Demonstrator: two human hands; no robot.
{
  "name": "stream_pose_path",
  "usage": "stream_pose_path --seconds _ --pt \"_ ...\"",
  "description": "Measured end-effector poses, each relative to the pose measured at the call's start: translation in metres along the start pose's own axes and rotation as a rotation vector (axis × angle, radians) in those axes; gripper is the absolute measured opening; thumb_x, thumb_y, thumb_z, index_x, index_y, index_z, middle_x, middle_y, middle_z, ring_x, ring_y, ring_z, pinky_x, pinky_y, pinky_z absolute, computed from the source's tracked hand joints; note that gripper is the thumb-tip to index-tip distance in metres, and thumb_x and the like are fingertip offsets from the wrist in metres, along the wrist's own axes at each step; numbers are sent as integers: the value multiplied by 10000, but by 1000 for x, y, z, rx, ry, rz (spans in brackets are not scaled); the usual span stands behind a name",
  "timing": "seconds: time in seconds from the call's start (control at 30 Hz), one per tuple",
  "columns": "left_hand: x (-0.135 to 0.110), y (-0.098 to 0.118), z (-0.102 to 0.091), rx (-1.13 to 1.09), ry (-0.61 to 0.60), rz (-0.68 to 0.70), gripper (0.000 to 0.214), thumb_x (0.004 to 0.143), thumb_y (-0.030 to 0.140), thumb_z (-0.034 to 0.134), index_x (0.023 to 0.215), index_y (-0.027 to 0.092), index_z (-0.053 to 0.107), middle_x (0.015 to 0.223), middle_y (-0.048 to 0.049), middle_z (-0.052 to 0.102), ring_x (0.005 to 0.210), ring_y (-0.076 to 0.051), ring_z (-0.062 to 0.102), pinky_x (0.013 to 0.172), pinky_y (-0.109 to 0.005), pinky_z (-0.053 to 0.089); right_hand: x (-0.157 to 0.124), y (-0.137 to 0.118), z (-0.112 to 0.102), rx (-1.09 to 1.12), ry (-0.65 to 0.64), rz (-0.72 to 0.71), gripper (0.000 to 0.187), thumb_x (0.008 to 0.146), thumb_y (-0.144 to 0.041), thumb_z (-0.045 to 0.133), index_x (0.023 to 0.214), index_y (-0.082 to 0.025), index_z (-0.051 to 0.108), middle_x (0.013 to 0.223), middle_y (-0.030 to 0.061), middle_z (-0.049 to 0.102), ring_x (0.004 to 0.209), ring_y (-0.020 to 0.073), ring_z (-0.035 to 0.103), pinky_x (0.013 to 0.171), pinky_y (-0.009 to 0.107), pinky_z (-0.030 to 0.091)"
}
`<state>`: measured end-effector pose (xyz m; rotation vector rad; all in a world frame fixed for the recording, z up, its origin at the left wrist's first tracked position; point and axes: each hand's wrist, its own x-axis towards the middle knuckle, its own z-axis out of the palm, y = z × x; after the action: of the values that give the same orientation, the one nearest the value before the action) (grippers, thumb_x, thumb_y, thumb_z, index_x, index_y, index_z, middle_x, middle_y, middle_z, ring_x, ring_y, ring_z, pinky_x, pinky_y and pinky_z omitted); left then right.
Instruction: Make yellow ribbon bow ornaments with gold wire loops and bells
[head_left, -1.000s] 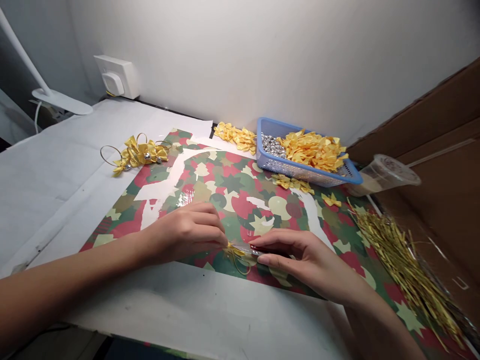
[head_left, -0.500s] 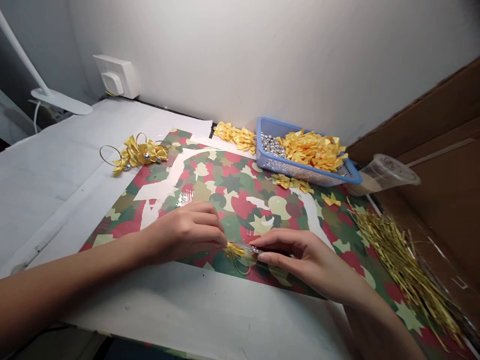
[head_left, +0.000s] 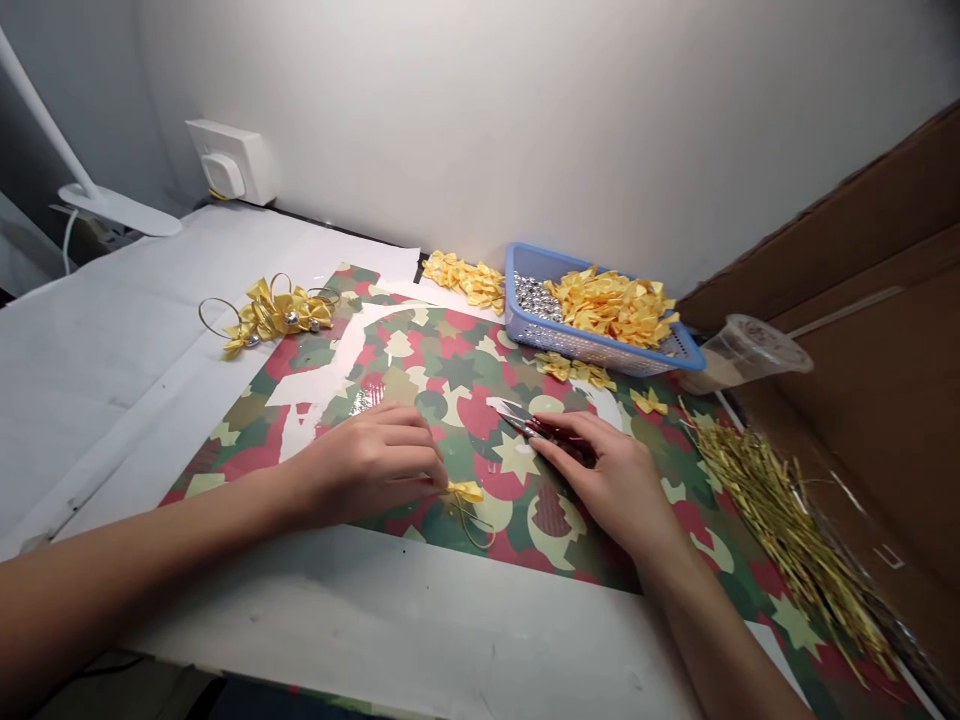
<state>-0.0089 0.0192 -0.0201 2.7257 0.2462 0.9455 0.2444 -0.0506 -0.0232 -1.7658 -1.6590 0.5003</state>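
Wrapping paper (head_left: 457,375), scissors (head_left: 541,430) (right hand (head_left: 607,480)) withdrawn

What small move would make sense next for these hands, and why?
Probably the right hand should bring the red-handled scissors over to the gold wire loop, I'd judge, since the left hand pinches the small yellow ribbon bow steady while the loop trails free below it.

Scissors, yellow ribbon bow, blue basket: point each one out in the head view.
Red-handled scissors (head_left: 511,414), head view, on the metal blades.
Yellow ribbon bow (head_left: 466,491), head view, on the ribbon's middle.
Blue plastic basket (head_left: 577,349), head view, on the front wall.
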Motion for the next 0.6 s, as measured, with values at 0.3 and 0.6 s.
stream_pose_path --seconds 0.3,0.6 --pt "3 10 -10 87 -32 204 118 867 108 542 790 176 600 715 6 695 652 -133 563 637 -281 469 5 4 0 -32 -58 -66 218 878 -363 555 1007 -223 660 937 69 631 828 216 633 766 342 516" --pt "2 -2 -9 94 192 -118 119 851 167 612 737 185 587 666 11 654 644 -125 593 666 -268 494 -4 -10 18 -4 103 -377 158 911 -261 521 1008 -206 633 980 86 611 895 208 629 776 319 508"
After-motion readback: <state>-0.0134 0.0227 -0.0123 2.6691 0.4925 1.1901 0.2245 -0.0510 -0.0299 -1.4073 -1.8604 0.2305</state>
